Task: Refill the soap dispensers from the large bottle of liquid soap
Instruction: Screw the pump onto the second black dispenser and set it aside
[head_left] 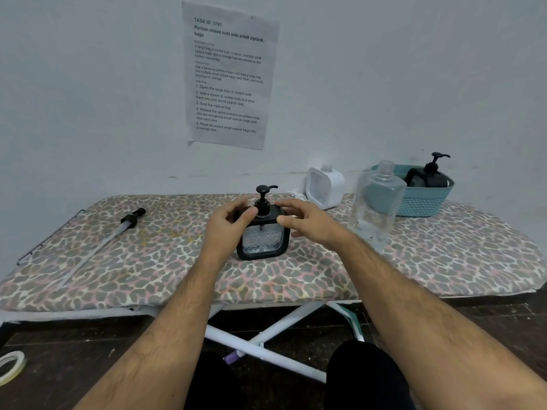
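Observation:
A black square soap dispenser with a clear patterned window stands mid-board, its black pump head seated on top. My left hand curls round its upper left side, thumb against the pump collar. My right hand pinches the dispenser's upper right corner between thumb and fingers. The large clear soap bottle stands uncapped just right of my right hand. A white dispenser without its pump stands behind, with a white pump lying beside it.
A long black pump with a clear tube lies on the left of the leopard-print ironing board. A teal basket at the back right holds another black dispenser. A tape roll lies on the floor.

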### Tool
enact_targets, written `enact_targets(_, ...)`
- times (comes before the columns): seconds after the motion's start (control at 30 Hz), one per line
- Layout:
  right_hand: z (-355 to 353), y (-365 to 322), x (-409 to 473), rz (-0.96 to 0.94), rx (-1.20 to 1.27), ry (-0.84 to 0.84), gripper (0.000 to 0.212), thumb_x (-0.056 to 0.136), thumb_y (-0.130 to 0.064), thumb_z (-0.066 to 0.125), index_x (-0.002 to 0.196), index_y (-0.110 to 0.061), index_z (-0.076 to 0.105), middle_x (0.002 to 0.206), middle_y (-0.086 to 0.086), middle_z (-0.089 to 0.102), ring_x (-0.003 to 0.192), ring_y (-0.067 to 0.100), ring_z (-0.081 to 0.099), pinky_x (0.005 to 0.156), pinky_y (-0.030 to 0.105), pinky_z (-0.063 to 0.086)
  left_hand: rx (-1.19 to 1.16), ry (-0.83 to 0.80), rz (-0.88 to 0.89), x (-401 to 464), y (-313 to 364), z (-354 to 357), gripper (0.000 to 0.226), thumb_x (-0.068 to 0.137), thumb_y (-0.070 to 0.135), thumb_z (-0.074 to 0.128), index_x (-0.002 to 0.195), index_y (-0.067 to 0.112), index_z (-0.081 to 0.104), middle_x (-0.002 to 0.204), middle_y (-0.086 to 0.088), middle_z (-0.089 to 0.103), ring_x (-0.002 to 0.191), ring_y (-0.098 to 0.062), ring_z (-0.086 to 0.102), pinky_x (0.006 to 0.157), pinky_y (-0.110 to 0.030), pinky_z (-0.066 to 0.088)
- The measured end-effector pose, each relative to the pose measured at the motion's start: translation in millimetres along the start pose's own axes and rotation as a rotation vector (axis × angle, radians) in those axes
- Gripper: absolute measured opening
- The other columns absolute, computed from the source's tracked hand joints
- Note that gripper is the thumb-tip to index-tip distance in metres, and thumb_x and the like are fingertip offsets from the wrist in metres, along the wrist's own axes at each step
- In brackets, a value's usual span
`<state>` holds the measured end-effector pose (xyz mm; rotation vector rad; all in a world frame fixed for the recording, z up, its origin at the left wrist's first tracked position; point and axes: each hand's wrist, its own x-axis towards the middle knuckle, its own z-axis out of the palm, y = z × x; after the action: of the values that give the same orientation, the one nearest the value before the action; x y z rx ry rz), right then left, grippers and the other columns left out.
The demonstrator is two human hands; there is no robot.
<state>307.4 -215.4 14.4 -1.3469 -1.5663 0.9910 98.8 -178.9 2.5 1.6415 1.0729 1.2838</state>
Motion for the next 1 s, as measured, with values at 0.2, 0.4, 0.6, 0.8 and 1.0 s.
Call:
enact_targets(0.2,-0.5,-1.1,0.1,0.056,0.04,-0.033,0.051,0.095,-0.028,0.066,0.143,-0.027,0.049,0.138,0.002,0.056,0.122,0.02,0.058,0.101,0.047,0.05,-0.095,-0.067,-0.132,-21.1,-19.1,-15.8,0.057,0.088,0.023,0.073,0.14,0.015,0.052,0.127,0.0,0.063,0.115,-0.011,0.061,0.096,-0.029,0.052)
enact_targets(0.4,1.8,0.8,-6.2,0.051,0.072,-0.026,0.054,0.091,-0.011,0.07,0.137,-0.033,0.052,0.133,0.001,0.059,0.122,0.021,0.058,0.101,0.047,0.051,-0.175,-0.112,-0.18,-22.3,-22.8,-17.2,0.056,0.089,0.013,0.071,0.141,0.017,0.051,0.131,-0.004,0.062,0.117,-0.018,0.062,0.088,-0.038,0.059)
enact_targets(0.6,-13.4,-8.3,-17.0,0.069,0.041,-0.002,0.05,0.087,-0.011,0.074,0.132,-0.022,0.059,0.119,0.01,0.068,0.108,0.026,0.067,0.095,0.045,0.055,-0.164,-0.147,-0.153,-21.8,-8.1,-4.3,0.048,0.097,0.014,0.059,0.143,0.019,0.048,0.124,0.006,0.063,0.111,-0.008,0.063,0.078,-0.022,0.057)
enact_targets(0.8,-44.0,-32.8,-41.3,0.048,-0.034,0.091,0.046,0.086,-0.014,0.076,0.128,-0.018,0.058,0.116,0.017,0.066,0.09,0.016,0.068,0.08,0.036,0.058,-0.177,-0.182,-0.072,-17.4,27.0,24.2,0.039,0.1,0.021,0.055,0.14,0.023,0.053,0.12,0.012,0.063,0.116,-0.014,0.061,0.102,-0.041,0.05)
enact_targets(1.0,-87.2,-70.2,-73.5,-0.006,-0.14,0.215,0.048,0.086,-0.022,0.077,0.129,-0.018,0.056,0.111,0.012,0.067,0.089,0.016,0.068,0.074,0.035,0.058,-0.25,-0.244,0.021,-4.2,71.1,62.1,0.031,0.103,0.021,0.05,0.133,0.024,0.06,0.122,0.004,0.068,0.112,-0.014,0.065,0.096,-0.041,0.054)
